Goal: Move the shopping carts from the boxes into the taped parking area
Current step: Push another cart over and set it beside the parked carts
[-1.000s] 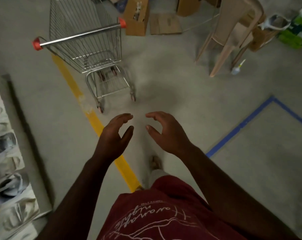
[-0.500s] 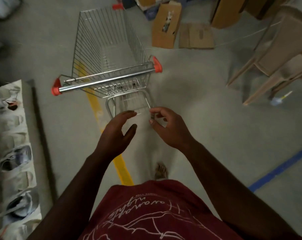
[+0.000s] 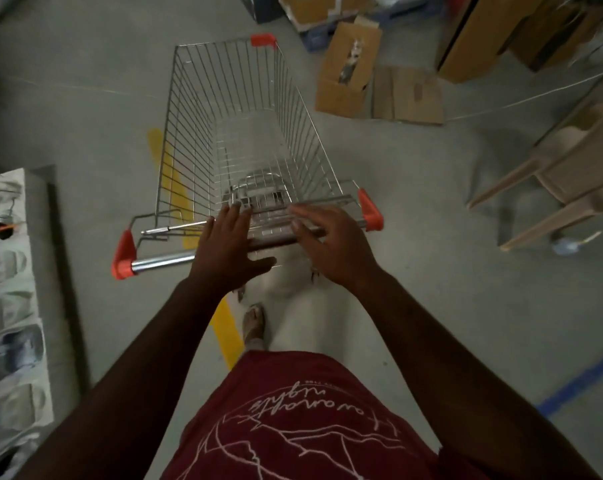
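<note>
An empty wire shopping cart (image 3: 244, 133) with red corner caps stands on the concrete floor right in front of me, its chrome handle bar (image 3: 161, 263) nearest. My left hand (image 3: 229, 251) lies over the middle of the bar with fingers stretched forward and thumb out to the right. My right hand (image 3: 331, 247) is spread over the bar's right part, fingers straight. Neither hand is curled round the bar. A strip of blue tape (image 3: 580, 386) marking the parking area shows at the lower right.
A yellow floor line (image 3: 225, 332) runs under the cart toward me. Cardboard boxes (image 3: 348, 71) and flattened cardboard (image 3: 409, 95) lie ahead to the right. A beige plastic chair (image 3: 566, 168) stands at the right. A shelf of pale goods (image 3: 9, 306) lines the left edge.
I have walked up to the cart, which now fills the middle of the view. Both hands went from hanging open in the air to reaching over its handle bar.
</note>
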Available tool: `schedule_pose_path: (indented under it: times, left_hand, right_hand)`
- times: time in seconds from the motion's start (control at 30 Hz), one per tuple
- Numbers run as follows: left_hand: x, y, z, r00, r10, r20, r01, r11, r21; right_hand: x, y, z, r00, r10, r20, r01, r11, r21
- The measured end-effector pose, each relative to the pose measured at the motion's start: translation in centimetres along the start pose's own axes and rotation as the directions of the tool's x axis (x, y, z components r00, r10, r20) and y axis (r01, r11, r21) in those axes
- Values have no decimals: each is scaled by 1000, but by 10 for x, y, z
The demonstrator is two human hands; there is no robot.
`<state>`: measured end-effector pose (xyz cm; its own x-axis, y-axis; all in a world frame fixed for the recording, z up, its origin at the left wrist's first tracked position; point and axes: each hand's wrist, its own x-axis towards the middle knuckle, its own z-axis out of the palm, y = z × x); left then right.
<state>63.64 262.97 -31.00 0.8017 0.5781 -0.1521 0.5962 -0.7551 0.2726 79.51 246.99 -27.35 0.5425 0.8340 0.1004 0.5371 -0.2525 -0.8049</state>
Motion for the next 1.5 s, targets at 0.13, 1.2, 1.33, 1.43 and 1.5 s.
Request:
schedule_pose_path:
  times: [0.13, 1.2, 1.33, 1.43, 1.5]
  left_hand:
    - [41, -21, -5, 975, 49, 218, -79, 988, 133]
    - [-5, -21, -16, 722, 490, 489, -573, 819, 24]
    - [-28, 10, -6, 667, 541, 513, -637, 771, 16]
    - [-46, 39, 5, 610, 592, 527, -698, 716, 4]
    - [-57, 59, 14, 572, 625, 531, -736, 677, -5]
  right_hand:
    - [64, 8, 27, 986, 124, 107, -75, 924, -375]
    - [-73, -31, 79, 794, 598, -111, -549, 626, -554]
    - [-121, -30, 70, 747, 638, -186, -622, 573, -533]
    - [-157, -25, 58, 708, 668, -228, -671, 535, -514]
    - [-182, -21, 49, 677, 689, -259, -707, 510, -489]
